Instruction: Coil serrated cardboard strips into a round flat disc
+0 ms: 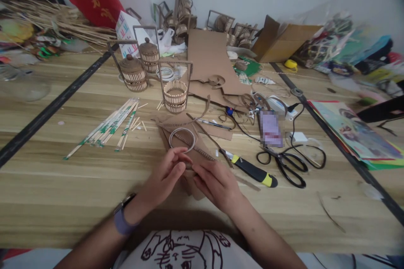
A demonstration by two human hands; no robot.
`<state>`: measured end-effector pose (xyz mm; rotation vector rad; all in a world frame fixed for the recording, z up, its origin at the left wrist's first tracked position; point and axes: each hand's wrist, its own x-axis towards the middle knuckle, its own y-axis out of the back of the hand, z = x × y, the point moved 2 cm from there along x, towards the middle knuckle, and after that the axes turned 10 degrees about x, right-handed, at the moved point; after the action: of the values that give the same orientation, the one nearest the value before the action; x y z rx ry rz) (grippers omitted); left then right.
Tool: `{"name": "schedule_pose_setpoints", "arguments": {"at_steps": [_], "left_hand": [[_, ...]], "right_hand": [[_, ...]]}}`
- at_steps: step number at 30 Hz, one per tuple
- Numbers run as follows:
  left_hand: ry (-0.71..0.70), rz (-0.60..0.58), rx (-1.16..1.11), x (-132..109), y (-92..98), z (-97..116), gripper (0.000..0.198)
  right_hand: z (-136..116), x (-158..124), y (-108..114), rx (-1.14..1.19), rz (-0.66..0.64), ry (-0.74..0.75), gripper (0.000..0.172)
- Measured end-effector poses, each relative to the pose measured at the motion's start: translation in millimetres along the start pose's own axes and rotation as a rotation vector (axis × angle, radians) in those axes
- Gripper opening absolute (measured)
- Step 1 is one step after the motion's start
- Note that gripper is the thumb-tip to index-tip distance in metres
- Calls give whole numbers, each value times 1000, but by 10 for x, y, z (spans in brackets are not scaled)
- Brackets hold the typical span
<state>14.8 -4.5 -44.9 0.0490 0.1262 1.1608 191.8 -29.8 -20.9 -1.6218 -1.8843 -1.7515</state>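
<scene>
Brown, flat cardboard (199, 138) lies beneath a round pale ring (182, 129), left hand (166, 176) and right hand (219, 184) (fingers curled, grip unclear).

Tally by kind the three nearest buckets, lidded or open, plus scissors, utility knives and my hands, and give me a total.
Lidded buckets: 2
Open bucket: 1
Scissors: 1
Utility knife: 1
Hands: 2
Total: 7

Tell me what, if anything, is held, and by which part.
The left hand and right hand seem to hold a small brown piece between them; which part is gripped is hidden.
</scene>
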Motion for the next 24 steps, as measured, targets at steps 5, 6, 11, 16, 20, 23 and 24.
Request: {"name": "schedule_pose_setpoints", "arguments": {"at_steps": [5,6,11,16,20,23,24], "left_hand": [[35,75,2,40,15,-32,70],[50,92,10,42,16,-39,67],[78,59,-124,42,15,-29,56],[49,-30,-353,37,39,-52,54],[32,-137,-496,29,29,-97,54],[43,-184,-508,37,17,-99,56],[49,-182,-490,43,17,-92,57]], "right_hand": [[52,-69,-38,-96,-27,33,21],[55,-89,-46,-104,-35,37,21],[53,-139,-64,-73,-55,32,23],[19,-68,0,26,34,17,20],[-4,-48,50,51,22,-13,29],[8,-63,58,50,12,-3,37],[20,-69,55,47,11,8,36]]}}
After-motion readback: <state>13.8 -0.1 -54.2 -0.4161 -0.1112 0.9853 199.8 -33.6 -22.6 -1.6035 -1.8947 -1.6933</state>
